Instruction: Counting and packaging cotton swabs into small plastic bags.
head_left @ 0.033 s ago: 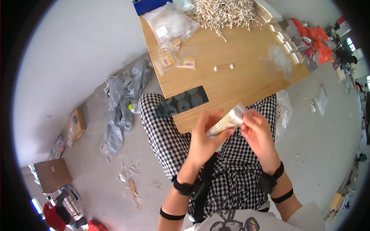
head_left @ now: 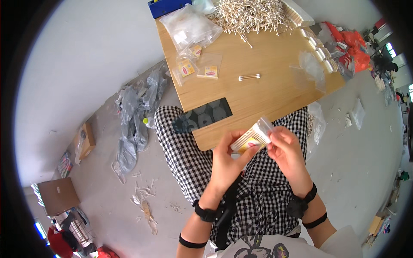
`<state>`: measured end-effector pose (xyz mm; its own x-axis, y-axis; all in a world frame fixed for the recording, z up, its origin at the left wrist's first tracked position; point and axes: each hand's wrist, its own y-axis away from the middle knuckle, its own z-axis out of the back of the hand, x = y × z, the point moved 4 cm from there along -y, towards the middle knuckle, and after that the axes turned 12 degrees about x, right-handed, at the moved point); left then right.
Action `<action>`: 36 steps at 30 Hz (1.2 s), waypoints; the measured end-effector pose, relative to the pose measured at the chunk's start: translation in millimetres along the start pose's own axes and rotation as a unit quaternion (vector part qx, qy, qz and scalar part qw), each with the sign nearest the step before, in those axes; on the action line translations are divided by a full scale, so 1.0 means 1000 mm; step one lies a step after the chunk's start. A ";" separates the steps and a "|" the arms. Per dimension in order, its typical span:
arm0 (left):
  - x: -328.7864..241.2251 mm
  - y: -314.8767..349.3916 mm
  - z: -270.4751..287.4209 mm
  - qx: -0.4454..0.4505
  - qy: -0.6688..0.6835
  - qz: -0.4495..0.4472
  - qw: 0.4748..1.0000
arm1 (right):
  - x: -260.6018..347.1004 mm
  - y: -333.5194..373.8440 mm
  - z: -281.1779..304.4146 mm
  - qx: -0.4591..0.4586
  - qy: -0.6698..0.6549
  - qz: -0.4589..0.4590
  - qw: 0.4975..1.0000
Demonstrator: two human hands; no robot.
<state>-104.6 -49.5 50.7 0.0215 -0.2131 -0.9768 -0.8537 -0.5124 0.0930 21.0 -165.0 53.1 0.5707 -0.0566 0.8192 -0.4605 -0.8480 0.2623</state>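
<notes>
Above my lap, just off the table's near edge, a clear packet of cotton swabs (head_left: 250,138) with a yellow label is held in both hands. My left hand (head_left: 229,161) grips its lower left part, thumb pressed on the front by the label. Closed at the packet's upper right end, my right hand (head_left: 285,148) pinches the plastic edge beside the white swab tips. A few loose cotton swabs (head_left: 249,77) lie together on the wooden table (head_left: 266,101) beyond my hands.
A big heap of cotton swabs (head_left: 254,17) covers the table's far side. Small bags with yellow labels (head_left: 210,72) and a large clear bag (head_left: 189,28) lie left. Swab bundles (head_left: 323,53) line the right edge, near clear empty bags (head_left: 312,69). A dark panel (head_left: 211,114) is at the near left.
The packet has turned so its yellow label shows more fully toward me. My left thumb now lies on its front; my right hand stays at the upper end.
</notes>
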 end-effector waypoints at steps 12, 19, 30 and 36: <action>-0.035 0.020 -0.020 0.077 -0.071 0.018 0.994 | 0.032 0.001 -0.016 0.027 0.326 0.184 0.927; -0.044 0.032 -0.030 0.128 -0.002 -0.027 0.991 | 0.006 0.000 0.002 -0.021 0.010 0.137 0.990; -0.040 0.033 -0.041 0.114 -0.076 -0.087 0.987 | -0.019 0.001 -0.016 0.083 -0.166 -0.007 0.983; -0.039 0.032 -0.040 0.110 -0.081 -0.085 0.987 | -0.029 0.000 -0.016 0.093 -0.185 -0.035 0.978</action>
<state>-112.2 -90.7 99.3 0.1062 0.0055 -0.9943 -0.9379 -0.3315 -0.1020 -6.4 -154.9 37.5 0.8196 -0.1529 0.5522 -0.2998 -0.9357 0.1860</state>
